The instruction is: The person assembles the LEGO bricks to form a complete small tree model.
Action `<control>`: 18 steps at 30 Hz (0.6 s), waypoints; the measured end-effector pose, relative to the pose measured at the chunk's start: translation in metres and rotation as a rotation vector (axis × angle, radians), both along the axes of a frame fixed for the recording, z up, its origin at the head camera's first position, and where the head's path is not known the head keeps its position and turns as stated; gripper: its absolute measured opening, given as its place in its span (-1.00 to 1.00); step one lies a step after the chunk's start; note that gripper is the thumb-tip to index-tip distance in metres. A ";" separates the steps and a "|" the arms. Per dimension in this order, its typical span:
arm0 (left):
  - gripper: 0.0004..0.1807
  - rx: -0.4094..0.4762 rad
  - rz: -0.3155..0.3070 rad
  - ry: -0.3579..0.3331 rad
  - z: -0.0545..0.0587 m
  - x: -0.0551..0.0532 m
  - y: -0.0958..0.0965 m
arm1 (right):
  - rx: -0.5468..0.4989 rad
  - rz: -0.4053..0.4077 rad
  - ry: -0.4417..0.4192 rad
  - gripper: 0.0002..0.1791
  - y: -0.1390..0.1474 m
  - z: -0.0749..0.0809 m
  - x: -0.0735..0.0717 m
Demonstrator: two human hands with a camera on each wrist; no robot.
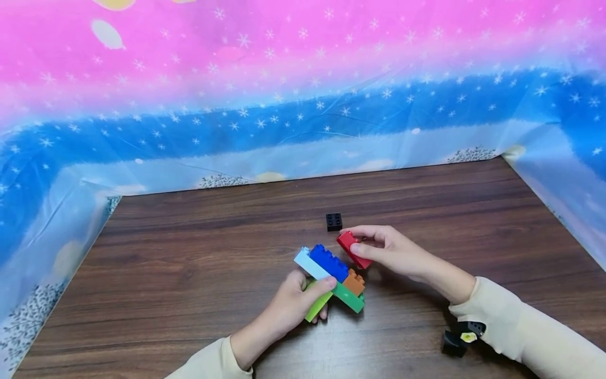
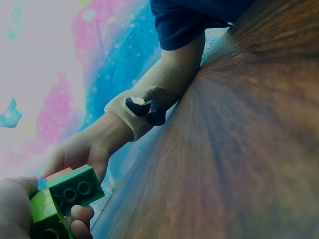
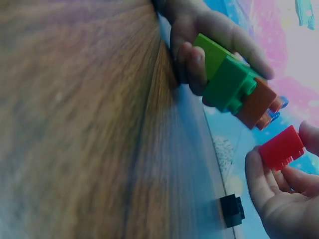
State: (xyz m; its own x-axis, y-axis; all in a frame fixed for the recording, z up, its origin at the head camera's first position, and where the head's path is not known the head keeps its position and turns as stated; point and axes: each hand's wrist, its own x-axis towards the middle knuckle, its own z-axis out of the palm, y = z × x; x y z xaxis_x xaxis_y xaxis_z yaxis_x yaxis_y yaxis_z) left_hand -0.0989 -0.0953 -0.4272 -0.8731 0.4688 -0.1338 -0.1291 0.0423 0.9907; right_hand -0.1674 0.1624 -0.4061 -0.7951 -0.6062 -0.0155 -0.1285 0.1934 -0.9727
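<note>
My left hand (image 1: 295, 297) grips a built-up group of toy bricks by its lime green brick (image 1: 318, 302), thumb lying on top. Joined to that are a green brick (image 1: 350, 297), a light blue brick (image 1: 310, 266), a dark blue brick (image 1: 329, 262) and an orange brick (image 1: 354, 282). In my right hand (image 1: 390, 250) a red brick (image 1: 354, 250) is pinched between thumb and fingers. It is held just beyond the dark blue and orange bricks; the right wrist view shows a gap between the red brick (image 3: 281, 148) and the orange brick (image 3: 256, 103).
A small black brick (image 1: 333, 222) with studs up stands on the brown wooden table (image 1: 189, 263), just past the red brick. A black device (image 1: 454, 342) sits at the right sleeve cuff. Patterned pink and blue cloth (image 1: 284, 105) hangs along the table's back and sides.
</note>
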 end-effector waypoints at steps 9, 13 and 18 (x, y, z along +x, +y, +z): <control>-0.53 -0.031 -0.040 0.039 -0.002 -0.001 -0.001 | -0.066 0.077 -0.034 -0.47 -0.002 0.003 0.007; -0.52 -0.037 -0.042 0.046 -0.002 -0.001 -0.001 | -0.036 0.098 -0.003 -0.43 -0.002 0.003 0.008; -0.51 -0.038 -0.042 0.054 -0.002 -0.001 -0.002 | -0.022 0.120 0.008 -0.46 -0.005 0.005 0.009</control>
